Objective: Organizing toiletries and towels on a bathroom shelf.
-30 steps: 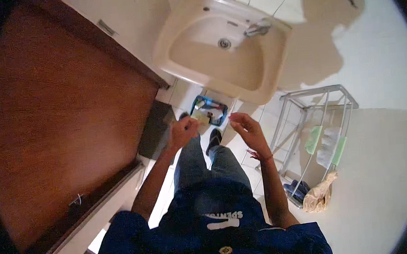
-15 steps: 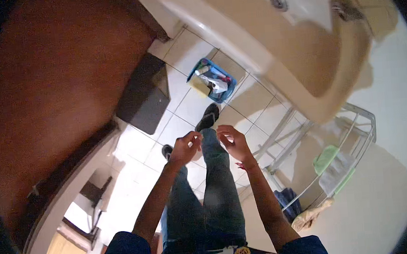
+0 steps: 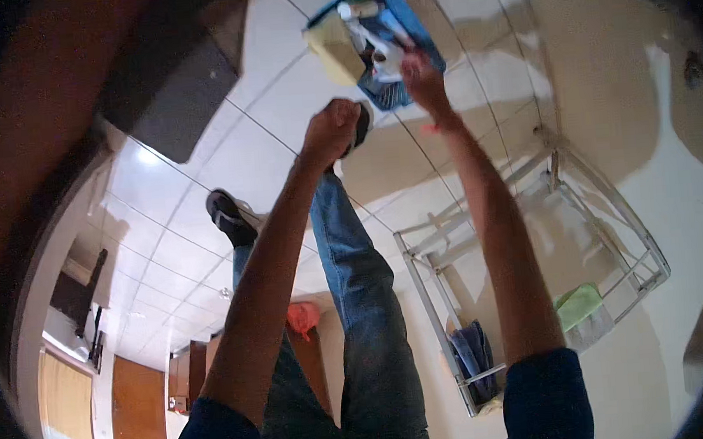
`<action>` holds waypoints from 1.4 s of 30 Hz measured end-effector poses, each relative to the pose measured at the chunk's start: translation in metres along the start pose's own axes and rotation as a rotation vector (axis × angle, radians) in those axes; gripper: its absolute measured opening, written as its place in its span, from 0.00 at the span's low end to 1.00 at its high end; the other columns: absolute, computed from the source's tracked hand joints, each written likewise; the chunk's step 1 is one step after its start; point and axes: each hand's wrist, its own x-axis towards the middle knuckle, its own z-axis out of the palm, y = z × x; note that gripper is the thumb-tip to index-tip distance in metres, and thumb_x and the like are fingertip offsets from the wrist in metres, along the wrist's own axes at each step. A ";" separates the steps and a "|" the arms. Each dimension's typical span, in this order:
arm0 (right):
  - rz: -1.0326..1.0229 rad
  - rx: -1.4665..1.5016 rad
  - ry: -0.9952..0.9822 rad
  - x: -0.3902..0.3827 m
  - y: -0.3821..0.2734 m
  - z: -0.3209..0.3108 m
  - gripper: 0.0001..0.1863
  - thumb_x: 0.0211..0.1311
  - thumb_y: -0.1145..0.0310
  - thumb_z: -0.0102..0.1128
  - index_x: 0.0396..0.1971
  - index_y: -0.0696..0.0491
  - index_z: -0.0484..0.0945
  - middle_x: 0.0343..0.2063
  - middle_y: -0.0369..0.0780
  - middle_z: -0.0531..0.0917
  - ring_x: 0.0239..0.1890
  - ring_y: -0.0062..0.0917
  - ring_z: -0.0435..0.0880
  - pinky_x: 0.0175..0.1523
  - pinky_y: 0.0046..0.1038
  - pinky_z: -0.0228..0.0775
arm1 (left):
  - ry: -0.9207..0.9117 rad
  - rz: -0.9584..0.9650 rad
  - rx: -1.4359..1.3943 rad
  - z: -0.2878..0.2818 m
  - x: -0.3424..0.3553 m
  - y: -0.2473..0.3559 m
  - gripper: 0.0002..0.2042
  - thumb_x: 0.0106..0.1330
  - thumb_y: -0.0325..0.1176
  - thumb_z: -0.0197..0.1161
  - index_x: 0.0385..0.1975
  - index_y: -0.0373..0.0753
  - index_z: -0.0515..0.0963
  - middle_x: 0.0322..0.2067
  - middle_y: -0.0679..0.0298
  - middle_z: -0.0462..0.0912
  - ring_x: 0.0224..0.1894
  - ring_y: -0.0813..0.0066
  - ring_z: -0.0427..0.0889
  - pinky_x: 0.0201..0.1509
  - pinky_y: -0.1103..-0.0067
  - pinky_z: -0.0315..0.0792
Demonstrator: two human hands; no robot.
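A blue plastic basket point(image 3: 428, 40) stands on the tiled floor at the top of the view. It holds several items, among them a white-capped bottle point(image 3: 358, 9), a white spray-type head point(image 3: 389, 61) and a folded yellow cloth point(image 3: 333, 49) hanging over its left side. My right hand point(image 3: 423, 80) is at the basket's near right part, its fingers blurred against the contents. Whether it grips anything does not show. My left hand point(image 3: 333, 128) hovers over my shoe, left of the basket's near end, with its fingers curled in and nothing seen in them.
A dark mat point(image 3: 172, 93) lies left of the basket. To the right stands a metal rack point(image 3: 450, 319) with a green cloth point(image 3: 580, 307) and dark blue cloth point(image 3: 474, 358) on it. A brown door fills the far left, and a red bag point(image 3: 302, 316) is behind my legs.
I have bent down and come closer to the basket. Both hands have moved forward, the right one reaching the basket. The washbasin is out of view, and my left fingers have curled in.
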 end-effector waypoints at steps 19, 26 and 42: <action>0.285 -0.402 -0.251 0.060 0.073 0.090 0.21 0.57 0.60 0.57 0.48 0.58 0.77 0.45 0.54 0.80 0.50 0.49 0.79 0.56 0.42 0.72 | 0.022 -0.217 -0.040 0.053 0.027 -0.029 0.16 0.71 0.44 0.53 0.44 0.37 0.76 0.40 0.55 0.83 0.45 0.64 0.83 0.50 0.71 0.74; 0.259 0.356 0.143 0.016 0.041 0.023 0.21 0.56 0.61 0.69 0.40 0.59 0.72 0.39 0.47 0.78 0.37 0.35 0.81 0.41 0.37 0.71 | 0.005 -0.066 0.008 0.062 0.002 0.003 0.12 0.67 0.39 0.57 0.41 0.36 0.76 0.36 0.49 0.83 0.43 0.55 0.84 0.45 0.65 0.77; 0.612 0.997 0.206 -0.214 -0.401 -0.203 0.15 0.59 0.67 0.68 0.36 0.57 0.71 0.26 0.37 0.81 0.28 0.17 0.80 0.32 0.21 0.73 | -0.585 -0.084 0.215 -0.071 -0.249 0.183 0.19 0.67 0.36 0.62 0.55 0.38 0.72 0.51 0.65 0.80 0.53 0.77 0.77 0.58 0.74 0.70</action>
